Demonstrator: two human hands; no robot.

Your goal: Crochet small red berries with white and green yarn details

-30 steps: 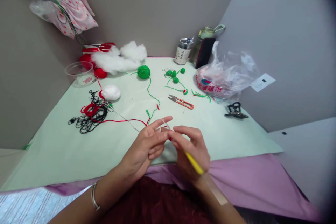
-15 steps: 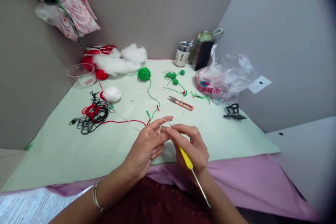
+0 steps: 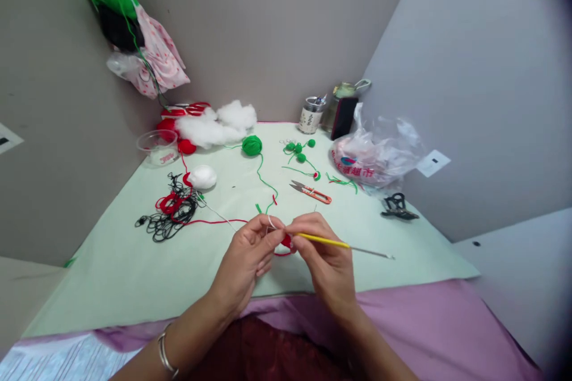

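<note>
Both hands are working close together above the near part of the pale green table cover [image 3: 111, 292]. The left hand [image 3: 248, 255] is pinching a small red piece [image 3: 286, 240] between thumb and fingers, and white yarn [image 3: 271, 222] is passing over its raised index finger. The right hand [image 3: 329, 262] is gripping a yellow-handled hook [image 3: 322, 240], its bare metal shaft pointing out to the right; the tip at the work is being hidden by the fingers. The red piece is sitting between the two sets of fingertips, largely covered, so its full shape cannot be told. It is appearing light, soft and pliable, likely to be squashing rather than breaking, and its loops are probably the weak point; a gentle pinch at the edge, beside the stitches, is seeming the sound hold. The hook is looking stiff and smooth, best being held on the yellow grip. The white ball [image 3: 202, 177] is lying to the left, and orange snips [image 3: 313, 193] are lying beyond the right hand.
</note>
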